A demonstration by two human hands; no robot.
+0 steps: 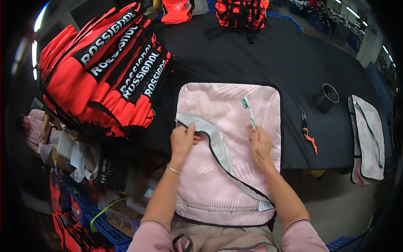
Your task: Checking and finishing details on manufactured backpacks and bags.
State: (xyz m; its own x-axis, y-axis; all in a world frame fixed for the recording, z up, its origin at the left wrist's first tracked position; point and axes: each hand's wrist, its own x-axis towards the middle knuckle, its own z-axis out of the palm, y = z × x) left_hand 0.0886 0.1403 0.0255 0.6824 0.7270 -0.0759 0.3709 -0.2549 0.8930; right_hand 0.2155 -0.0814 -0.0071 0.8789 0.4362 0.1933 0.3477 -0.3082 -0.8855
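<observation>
A pink patterned fabric panel (235,94) with black edge binding lies in front of me, its near end hanging over the table's edge. My left hand (183,142) pinches the black-bound edge of a flap on it at the left side. The flap is folded back there, so its silvery grey underside (213,135) shows in a diagonal strip. In my right hand (261,145) is a toothbrush (249,111) with a white and green handle, held upright with green bristles at the top. That hand is above the panel's right half. A small white label (265,205) sits at the lower right.
Red and black bags (113,71) are piled at the left, with more red bags (241,14) at the back. On the black table (310,63) stand a dark cup (327,97), black snips (304,122) with an orange cord, and folded pink pieces (367,136). A person (37,128) is far left.
</observation>
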